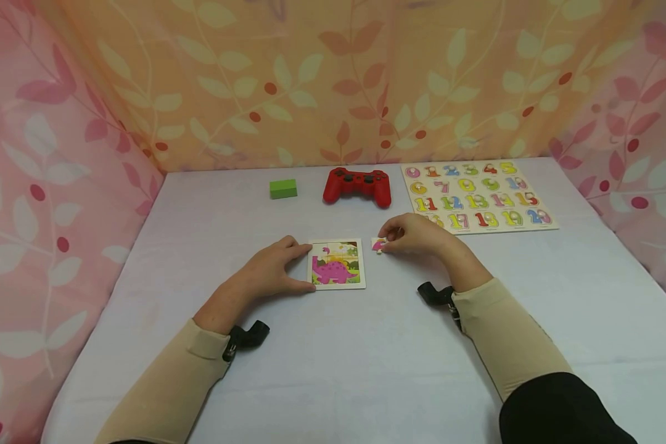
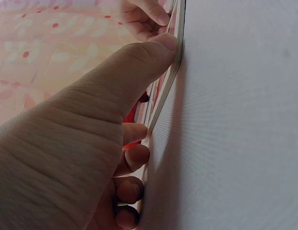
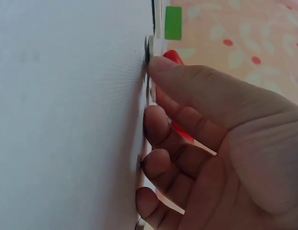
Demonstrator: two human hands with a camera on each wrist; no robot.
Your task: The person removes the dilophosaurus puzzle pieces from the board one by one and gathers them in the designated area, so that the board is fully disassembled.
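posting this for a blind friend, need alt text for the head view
A person's left hand grips the left side of a small dinosaur puzzle while the right hand pinches a loose piece beside it. Behind, left to right: a green block, red game controller and number board.

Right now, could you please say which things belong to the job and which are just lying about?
In use:
- dinosaur puzzle, held by the left hand
- loose puzzle piece, pinched by the right hand

Lying about:
- green block
- red controller
- number board
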